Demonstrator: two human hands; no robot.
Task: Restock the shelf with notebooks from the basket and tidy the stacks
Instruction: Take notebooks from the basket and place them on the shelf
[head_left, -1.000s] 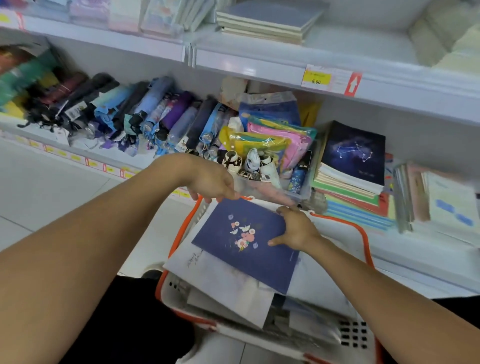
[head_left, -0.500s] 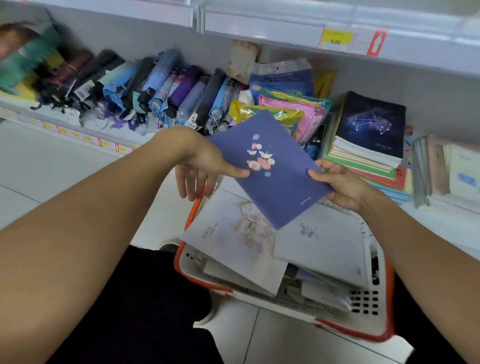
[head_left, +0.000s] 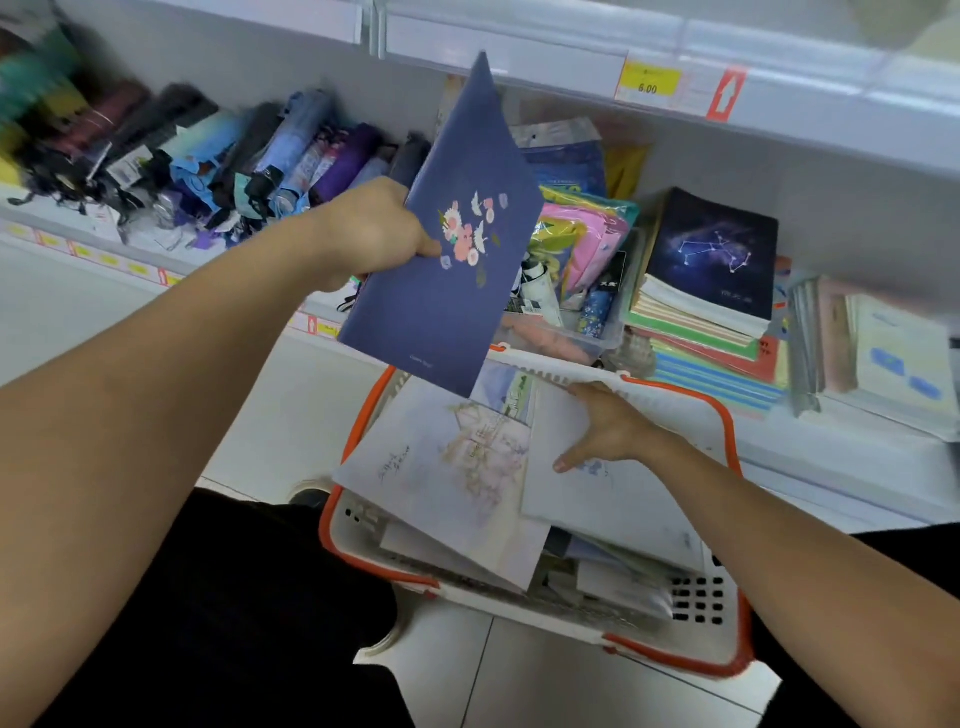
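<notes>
My left hand (head_left: 371, 234) grips a dark blue notebook with a flower print (head_left: 457, 280) by its left edge and holds it upright above the basket. The white basket with an orange rim (head_left: 724, 415) stands on the floor below the shelf and holds several pale notebooks. My right hand (head_left: 605, 428) rests on a white notebook (head_left: 613, 499) in the basket, fingers around its far edge and thumb on the cover. Another pale notebook with a faint drawing (head_left: 457, 467) lies beside it. On the shelf, a stack of notebooks topped by a dark constellation cover (head_left: 714, 254) sits at the right.
Folded umbrellas (head_left: 234, 156) fill the shelf's left part. Colourful pouches (head_left: 587, 234) lie in a clear box in the middle. More pale notebooks (head_left: 893, 358) stand at the far right. An upper shelf with a yellow price tag (head_left: 649, 83) overhangs. My dark trousers show below.
My left hand has taken the blue notebook and lifted it upright. My right hand let it go and dropped onto a white notebook in the basket.
</notes>
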